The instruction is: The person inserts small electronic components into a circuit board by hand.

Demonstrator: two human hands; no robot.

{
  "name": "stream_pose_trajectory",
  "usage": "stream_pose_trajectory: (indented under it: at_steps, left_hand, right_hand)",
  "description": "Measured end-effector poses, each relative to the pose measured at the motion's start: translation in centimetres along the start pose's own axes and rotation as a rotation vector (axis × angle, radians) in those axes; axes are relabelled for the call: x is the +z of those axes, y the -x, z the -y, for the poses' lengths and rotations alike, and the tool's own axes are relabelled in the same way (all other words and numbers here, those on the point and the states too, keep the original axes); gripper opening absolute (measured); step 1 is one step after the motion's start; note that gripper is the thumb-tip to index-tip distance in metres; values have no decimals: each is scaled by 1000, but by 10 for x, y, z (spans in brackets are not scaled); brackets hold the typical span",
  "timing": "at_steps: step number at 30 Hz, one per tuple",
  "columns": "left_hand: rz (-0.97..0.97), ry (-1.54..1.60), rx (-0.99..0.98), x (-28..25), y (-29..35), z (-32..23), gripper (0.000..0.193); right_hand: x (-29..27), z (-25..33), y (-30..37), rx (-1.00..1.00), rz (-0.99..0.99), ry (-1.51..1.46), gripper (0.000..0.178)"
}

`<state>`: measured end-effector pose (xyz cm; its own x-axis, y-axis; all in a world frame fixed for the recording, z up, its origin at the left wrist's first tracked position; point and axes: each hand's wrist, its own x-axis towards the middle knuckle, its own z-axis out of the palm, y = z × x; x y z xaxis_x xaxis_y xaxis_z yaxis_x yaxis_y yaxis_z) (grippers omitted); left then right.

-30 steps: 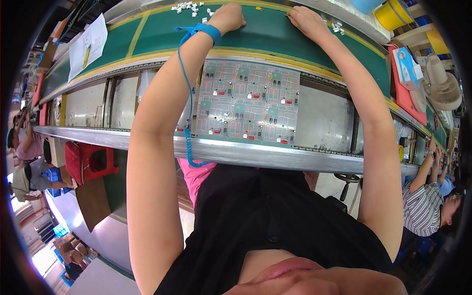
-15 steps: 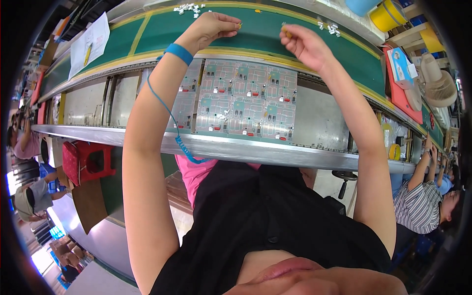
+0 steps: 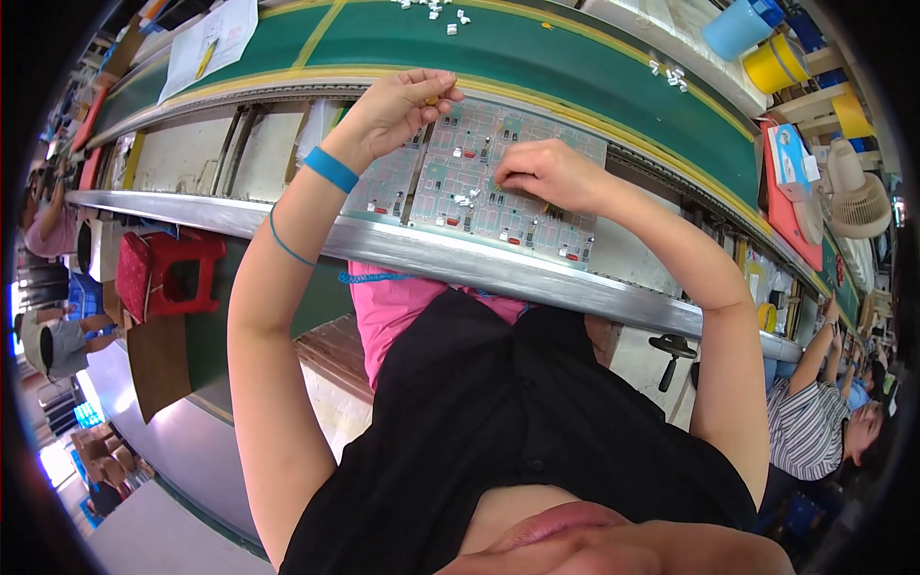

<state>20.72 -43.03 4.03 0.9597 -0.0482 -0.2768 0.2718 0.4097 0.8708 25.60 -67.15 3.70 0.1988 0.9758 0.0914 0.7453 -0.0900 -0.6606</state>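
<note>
A pale green circuit board panel (image 3: 522, 228) carries red, black and white parts. My right hand (image 3: 554, 177) is over its middle, fingertips pinched down close to the surface. A small yellow component is in that hand, mostly hidden by the fingers. My left hand (image 3: 407, 113), with a blue band (image 3: 331, 170) on its wrist, hovers at the panel's far left corner. Its fingers are closed around a small yellow component (image 3: 432, 101). Several loose white connectors (image 3: 468, 198) lie on the panel. Another board (image 3: 379, 187) sits to its left, partly beneath my left hand.
Beyond the boards runs a green belt (image 3: 537, 72) bearing white connectors (image 3: 452, 29) and more connectors (image 3: 676, 77) to the right. A metal rail (image 3: 479, 257) edges the near side. A paper sheet (image 3: 225, 38) with a yellow pen lies far left; a fan (image 3: 856, 182) stands right.
Both hands have come back from over the green belt toward the boards. My right hand has dropped onto the panel's middle; my left hand has moved nearer, to the panel's corner.
</note>
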Motion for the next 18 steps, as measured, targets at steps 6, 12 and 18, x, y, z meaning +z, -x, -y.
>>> stream_pose_trajectory:
  at_steps: [6, 12, 18]
  left_hand:
    - [-45, -98, 0, -4, 25, 6, 15]
    - [-103, -329, -35, -8, 43, 8, 21]
    - [-113, -620, -30, 0, 56, 8, 19]
  right_hand:
    - [12, 1, -4, -56, -36, 162, 10]
    - [12, 1, -9, -133, -27, 232, 7]
    - [4, 5, -12, -309, 34, 416, 5]
